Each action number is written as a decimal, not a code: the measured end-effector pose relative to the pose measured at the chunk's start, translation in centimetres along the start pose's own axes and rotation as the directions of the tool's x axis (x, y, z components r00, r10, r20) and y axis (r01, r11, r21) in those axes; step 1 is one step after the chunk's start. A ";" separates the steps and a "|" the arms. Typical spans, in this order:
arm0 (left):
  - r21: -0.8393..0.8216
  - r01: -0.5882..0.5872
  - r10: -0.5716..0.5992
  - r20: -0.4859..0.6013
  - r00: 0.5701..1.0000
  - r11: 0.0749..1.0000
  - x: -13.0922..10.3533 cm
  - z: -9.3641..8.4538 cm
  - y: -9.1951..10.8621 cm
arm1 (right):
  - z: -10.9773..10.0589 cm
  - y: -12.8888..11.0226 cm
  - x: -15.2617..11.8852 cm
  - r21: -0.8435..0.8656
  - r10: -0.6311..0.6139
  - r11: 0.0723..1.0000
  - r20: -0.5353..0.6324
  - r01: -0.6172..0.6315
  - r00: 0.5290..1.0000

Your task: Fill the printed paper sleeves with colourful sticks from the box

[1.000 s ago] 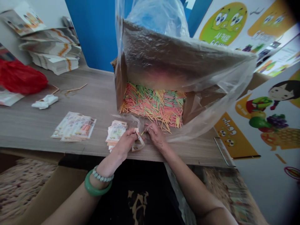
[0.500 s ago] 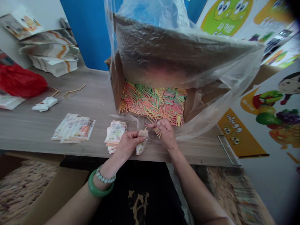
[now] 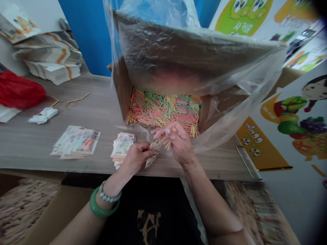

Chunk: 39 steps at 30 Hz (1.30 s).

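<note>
Both hands work at the near edge of a wood-grain table (image 3: 99, 117). We see the left hand (image 3: 138, 156) pinching a small printed packet (image 3: 150, 161) between thumb and fingers; the packet slants, its upper end close to the right hand (image 3: 182, 145). We note the right hand with its fingers reaching left and curled about a few thin sticks (image 3: 167, 144), which slope down below the fingers. We cannot tell whether these sticks touch the packet, nor how many there are.

Just far of the right hand lies a cardboard box (image 3: 121, 90) on its side, mouth toward the near edge, lined with a clear plastic bag (image 3: 251, 109). Inside we record a loose heap of sticks (image 3: 153, 110) in pink, green, yellow and orange.

Just left of the left hand we find an overlapping pile of flat packets (image 3: 122, 148). Farther left, well apart from both hands, is a fanned group of packets (image 3: 74, 144); the rightmost shows pink-orange sticks. Beyond it are a crumpled white wrapper (image 3: 43, 115) and, at far left, a red plastic bag (image 3: 20, 90) and banded stacks of printed sheets (image 3: 51, 61). On the left wrist we log a green bangle (image 3: 100, 211) and a beaded bracelet (image 3: 109, 197).
</note>
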<state>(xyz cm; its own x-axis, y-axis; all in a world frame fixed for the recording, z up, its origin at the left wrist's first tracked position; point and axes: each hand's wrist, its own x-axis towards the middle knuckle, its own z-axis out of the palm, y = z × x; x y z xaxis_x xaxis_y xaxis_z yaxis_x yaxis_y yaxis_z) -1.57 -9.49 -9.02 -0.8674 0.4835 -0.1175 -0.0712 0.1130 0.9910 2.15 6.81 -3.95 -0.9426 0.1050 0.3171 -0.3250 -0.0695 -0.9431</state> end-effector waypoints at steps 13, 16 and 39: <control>-0.130 0.068 -0.044 0.179 0.983 0.989 0.4 -0.4 1.6 | -0.7 0.9 0.8 0.039 0.170 0.982 0.253 -0.185 0.952; -0.121 0.031 -0.009 0.172 0.985 0.992 1.4 0.1 1.6 | -1.0 1.2 1.4 0.006 0.205 0.977 0.262 -0.214 0.943; -0.207 -0.272 0.258 -0.095 0.962 0.940 3.0 0.0 4.7 | 0.0 3.2 1.1 -0.314 0.129 0.939 -0.053 -0.139 0.990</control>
<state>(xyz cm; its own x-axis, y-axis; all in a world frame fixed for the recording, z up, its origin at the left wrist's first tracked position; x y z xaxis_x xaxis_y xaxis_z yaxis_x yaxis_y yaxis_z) -4.48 -7.51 -4.68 -0.8992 0.4117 0.1484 0.0673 -0.2049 0.9765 0.07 6.72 -6.59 -0.9713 0.1472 0.1869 -0.1499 0.2314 -0.9612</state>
